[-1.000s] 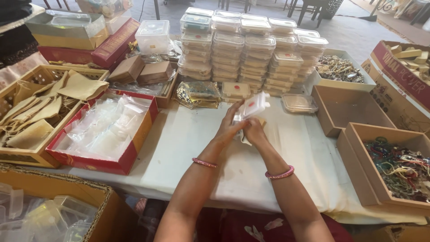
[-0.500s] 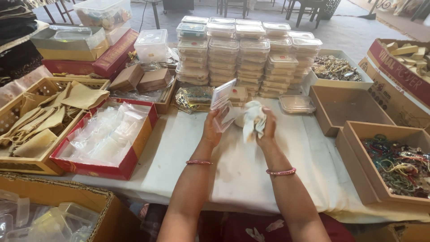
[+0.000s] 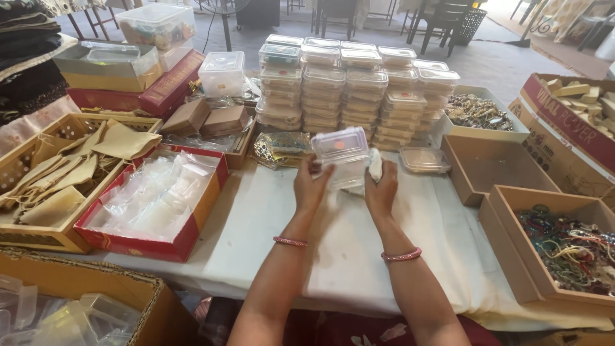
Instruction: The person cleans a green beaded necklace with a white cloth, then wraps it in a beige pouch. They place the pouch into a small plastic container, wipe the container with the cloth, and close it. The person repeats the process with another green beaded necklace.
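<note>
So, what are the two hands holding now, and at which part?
The left hand grips a clear plastic box by its left side. The right hand presses a white cloth against the box's right side.

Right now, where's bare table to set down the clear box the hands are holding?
Free: white cloth between the red tray of plastic bags and the left hand; more beside the right hand, before the empty brown box. Crowded: stacked clear containers behind the clear box.

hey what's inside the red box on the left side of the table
The red box is filled with a loose pile of clear plastic pouches. Whatever lies beneath them is covered.
</note>
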